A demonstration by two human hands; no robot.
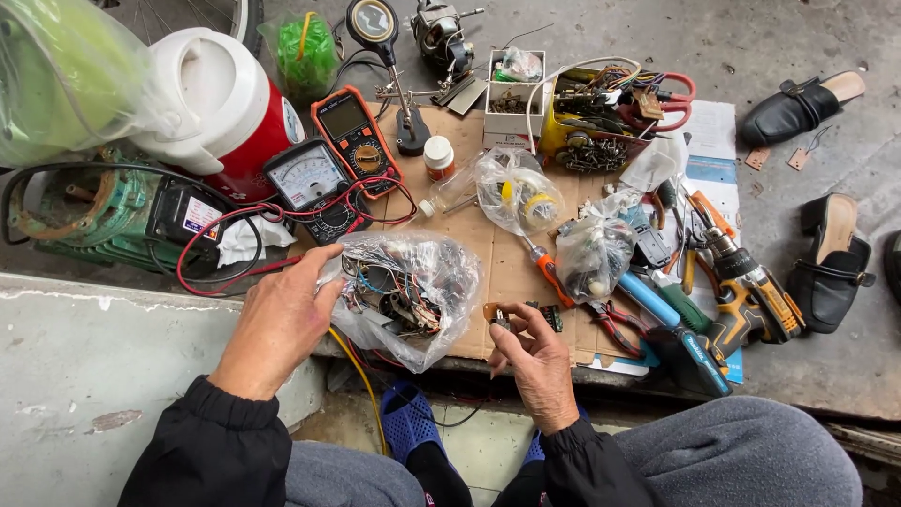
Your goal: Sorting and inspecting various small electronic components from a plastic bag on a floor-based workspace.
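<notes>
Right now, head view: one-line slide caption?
Left hand grips a clear bag of wired parts; right hand pinches a small component above tool-strewn cardboard.

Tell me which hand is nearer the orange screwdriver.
Right. The right hand, pinching a small part, sits just left of and below the screwdriver. The left hand is far to its left, beyond the clear bag it grips.
</notes>
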